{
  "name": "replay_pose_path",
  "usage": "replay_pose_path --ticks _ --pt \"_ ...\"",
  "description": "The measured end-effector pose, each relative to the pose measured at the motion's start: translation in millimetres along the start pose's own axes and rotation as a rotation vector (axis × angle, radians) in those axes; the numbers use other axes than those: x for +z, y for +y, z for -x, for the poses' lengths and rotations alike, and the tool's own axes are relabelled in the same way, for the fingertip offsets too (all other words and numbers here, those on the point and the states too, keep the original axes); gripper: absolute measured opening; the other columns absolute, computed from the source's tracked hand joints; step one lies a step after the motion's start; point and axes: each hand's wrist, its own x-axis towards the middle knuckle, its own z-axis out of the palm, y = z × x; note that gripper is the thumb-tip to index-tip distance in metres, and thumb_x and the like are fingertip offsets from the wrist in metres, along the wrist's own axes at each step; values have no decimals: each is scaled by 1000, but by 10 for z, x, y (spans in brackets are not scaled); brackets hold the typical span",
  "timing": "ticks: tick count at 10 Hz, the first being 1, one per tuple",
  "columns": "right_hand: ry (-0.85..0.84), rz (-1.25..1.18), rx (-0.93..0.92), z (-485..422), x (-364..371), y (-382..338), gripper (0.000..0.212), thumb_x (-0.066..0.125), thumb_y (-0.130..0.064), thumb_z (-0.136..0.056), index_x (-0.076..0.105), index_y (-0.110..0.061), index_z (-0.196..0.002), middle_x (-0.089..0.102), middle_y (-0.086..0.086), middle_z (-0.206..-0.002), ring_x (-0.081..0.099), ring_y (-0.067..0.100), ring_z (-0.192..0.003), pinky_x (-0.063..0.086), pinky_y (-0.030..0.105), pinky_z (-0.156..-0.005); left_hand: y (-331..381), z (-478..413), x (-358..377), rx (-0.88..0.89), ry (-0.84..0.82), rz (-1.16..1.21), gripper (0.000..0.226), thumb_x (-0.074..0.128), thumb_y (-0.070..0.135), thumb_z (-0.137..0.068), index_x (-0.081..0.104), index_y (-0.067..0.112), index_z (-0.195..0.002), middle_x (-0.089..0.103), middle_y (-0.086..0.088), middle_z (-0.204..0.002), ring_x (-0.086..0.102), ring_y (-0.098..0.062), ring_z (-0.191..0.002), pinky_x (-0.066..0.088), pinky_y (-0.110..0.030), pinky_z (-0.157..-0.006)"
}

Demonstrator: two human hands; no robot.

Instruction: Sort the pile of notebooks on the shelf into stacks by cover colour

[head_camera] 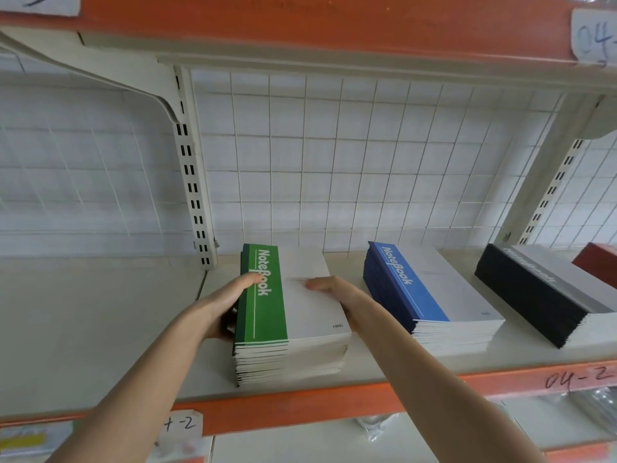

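White wire grid (367, 162) backs a pale shelf (100, 329) with an orange front rail. Three notebook stacks sit on it, well apart: a green stack (300, 312) in the middle, a blue stack (434, 295) to its right, then a black stack (551, 295). The green stack's lower layers look slightly fanned at the front. If it were lifted or shoved by the top covers alone, those layers could slip and spill off the near edge. It lies between the two hands. The left hand (227, 302) holds the spine side, with its thumb (250, 279) over the green band and its fingers curled down the side. The right hand (340, 292) touches the white cover with one fingertip (315, 284). Its other fingers drop behind the far edge, so I cannot tell whether they grip or only press.
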Motion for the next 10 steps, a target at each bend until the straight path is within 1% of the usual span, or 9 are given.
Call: replay_pose_path --ticks 2,3,4,5,6,7,8,9,10 --pt "0 -18 3 -33 13 -31 31 68 -24 -79 58 -9 -105 65 13 -111 64 28 -89 53 37 -77 28 -22 -11 7 26 -18 53 56 56 -81 64 8 -103 68 -20 -107 66 -34 -98 52 -42 -87" --pt "-3 13 25 -46 31 -46 50 72 -26 -73 56 -8 -117 65 14 -114 64 31 -100 50 47 -91 63 -48 -42 29 36 -66 49 57 55 -81 66 11 -101 68 -17 -106 64 -33 -102 44 -46 -100" --pt "-7 71 31 -15 33 -70 50 73 -29 -74 55 -7 -116 64 14 -115 63 32 -103 48 50 -94 73 -54 -55 -1 45 -78 49 60 51 -79 65 9 -104 68 -18 -106 65 -34 -100 46 -48 -98" --pt "86 262 -48 28 21 -134 47 73 -30 -79 55 -3 -112 65 13 -106 64 29 -92 53 44 -85 71 -38 -15 1 48 -103 48 63 49 -78 64 9 -105 68 -17 -106 65 -33 -99 47 -48 -97" --pt "248 601 -177 102 54 -210 47 68 -34 -83 53 -1 -113 60 11 -96 60 27 -85 53 38 -75 86 -2 48 44 84 -98 38 63 45 -83 62 10 -100 66 -15 -103 63 -30 -97 48 -46 -95" --pt "352 883 -303 229 78 -208 47 59 -38 -86 50 -6 -120 61 6 -103 60 25 -94 53 35 -82 115 37 68 144 193 -206 38 63 44 -85 57 11 -103 62 -12 -112 58 -29 -102 48 -45 -91" --pt "408 996 -446 524 21 -186 50 53 -35 -91 43 -12 -134 57 7 -122 56 25 -108 48 34 -88 218 237 51 351 442 -519 66 61 49 -85 42 6 -131 45 -15 -137 47 -30 -121 42 -42 -99" --pt "472 942 -752 1026 -101 -237 48 55 -29 -91 46 -16 -137 55 0 -129 51 15 -116 37 20 -92 263 799 171 740 609 -631 75 59 42 -88 27 10 -147 31 -14 -148 35 -28 -134 30 -40 -108" --pt "524 775 -1087 1711 -429 -278 36 64 -27 -87 59 -23 -123 55 -19 -110 51 -2 -104 37 10 -92 329 1423 155 1155 686 -486 64 66 49 -79 44 27 -135 48 6 -129 44 -12 -123 38 -27 -97"
